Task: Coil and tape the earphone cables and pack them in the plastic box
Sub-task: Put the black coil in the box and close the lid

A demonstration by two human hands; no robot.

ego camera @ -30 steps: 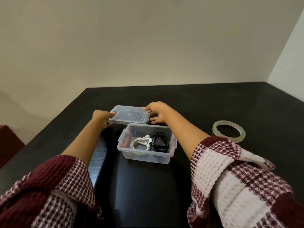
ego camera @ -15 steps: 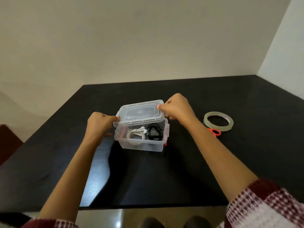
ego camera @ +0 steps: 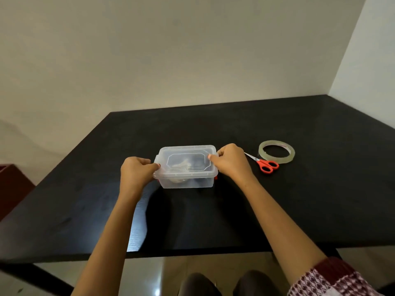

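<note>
Both the left hand [ego camera: 136,170] and right hand [ego camera: 229,161] pinch the lid [ego camera: 186,159], now flat on the box [ego camera: 186,182], no longer tilted; packing looks nearly done.

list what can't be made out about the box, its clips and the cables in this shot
Head view only.
Earphone cables: pale and dark smears through the cloudy lid of the plastic box; coils and tape unreadable.
Red clips: only slivers show past the left hand and right hand, which grip the lid's ends; latched or not, cannot tell.
Scissors: blade tips reach the right hand's edge, possibly hidden.
</note>
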